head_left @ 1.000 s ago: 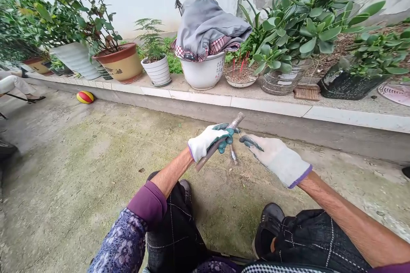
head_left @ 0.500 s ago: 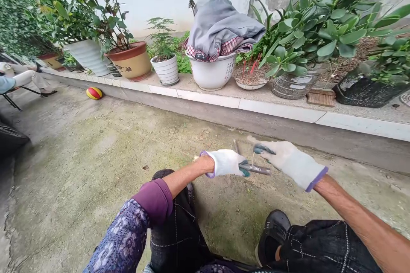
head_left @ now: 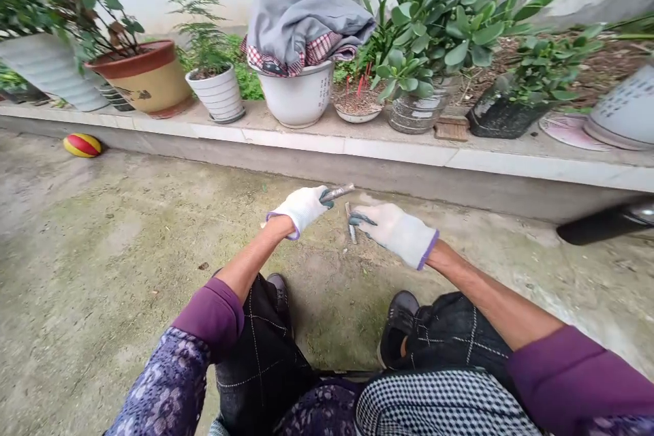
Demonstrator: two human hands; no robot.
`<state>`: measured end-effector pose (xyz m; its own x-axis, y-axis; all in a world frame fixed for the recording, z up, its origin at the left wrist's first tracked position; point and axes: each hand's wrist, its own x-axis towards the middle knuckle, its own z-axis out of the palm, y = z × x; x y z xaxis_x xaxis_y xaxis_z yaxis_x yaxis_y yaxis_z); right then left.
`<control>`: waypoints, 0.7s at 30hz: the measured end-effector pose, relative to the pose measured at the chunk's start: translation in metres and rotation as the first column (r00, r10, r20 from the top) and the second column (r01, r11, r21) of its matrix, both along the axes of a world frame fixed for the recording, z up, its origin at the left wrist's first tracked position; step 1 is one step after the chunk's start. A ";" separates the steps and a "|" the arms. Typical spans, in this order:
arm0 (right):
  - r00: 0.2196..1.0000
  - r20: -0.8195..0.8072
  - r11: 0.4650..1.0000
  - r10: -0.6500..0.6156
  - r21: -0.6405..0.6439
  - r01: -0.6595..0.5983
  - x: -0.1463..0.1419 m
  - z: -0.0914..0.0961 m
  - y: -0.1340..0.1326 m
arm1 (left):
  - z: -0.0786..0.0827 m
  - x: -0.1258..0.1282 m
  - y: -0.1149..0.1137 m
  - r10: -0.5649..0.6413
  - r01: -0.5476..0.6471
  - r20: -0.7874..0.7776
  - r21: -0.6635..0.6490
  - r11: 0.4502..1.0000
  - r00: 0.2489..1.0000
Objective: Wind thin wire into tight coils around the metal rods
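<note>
My left hand (head_left: 301, 208), in a white knit glove with teal fingertips and a purple cuff, is closed around a short grey rod (head_left: 339, 192). The rod points up and to the right. My right hand (head_left: 391, 228) wears a matching glove, its fingers drawn together; whatever they pinch is hidden. Just at its fingertips, a second grey rod (head_left: 351, 235) appears to lie on the concrete, pointing toward me. Both hands are low over the ground in front of my feet, a small gap apart.
A tiled ledge (head_left: 293, 139) runs across the front, bearing several potted plants and a white pot (head_left: 293, 99) heaped with grey clothing (head_left: 306, 13). A red and yellow ball (head_left: 82, 145) sits at the left. At the right lies a black cylinder (head_left: 595, 221).
The view has swung right and down. My left hand has turned its rod from pointing right to pointing up and right. A thin strand seen below my right fingers no longer shows.
</note>
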<state>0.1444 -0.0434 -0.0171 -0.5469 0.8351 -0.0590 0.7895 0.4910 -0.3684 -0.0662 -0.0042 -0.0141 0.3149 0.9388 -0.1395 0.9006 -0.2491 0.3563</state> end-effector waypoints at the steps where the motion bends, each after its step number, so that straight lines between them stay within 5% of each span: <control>1: 1.000 0.016 1.000 -0.011 -0.007 0.011 0.001 0.002 0.001 | -0.005 0.004 -0.002 -0.055 0.053 -0.087 -0.018 0.998 0.995; 3: 0.998 0.038 0.999 -0.047 -0.014 0.048 0.008 0.002 0.007 | -0.014 0.015 -0.013 -0.188 0.174 -0.171 -0.095 0.980 0.967; 6: 0.996 0.029 0.995 -0.086 -0.045 0.087 0.021 -0.003 0.019 | -0.014 0.031 -0.036 -0.317 0.309 -0.009 -0.190 0.932 0.948; 10: 0.975 -0.151 0.979 -0.162 -0.144 0.141 0.034 -0.011 0.033 | 0.006 0.033 -0.044 -0.250 0.296 0.246 -0.172 0.940 0.936; 14: 0.957 -0.241 0.981 -0.161 -0.148 0.128 0.026 -0.013 0.029 | 0.022 0.016 -0.025 0.032 0.052 0.496 -0.154 0.987 0.868; 17: 0.992 -0.125 0.998 -0.029 -0.053 0.023 0.008 -0.009 0.016 | 0.018 0.005 -0.011 0.095 -0.045 0.423 -0.126 0.991 0.901; 21: 0.998 0.067 1.000 0.013 -0.019 -0.011 -0.005 0.000 0.003 | 0.006 0.002 -0.005 0.000 -0.001 0.031 0.020 1.000 1.000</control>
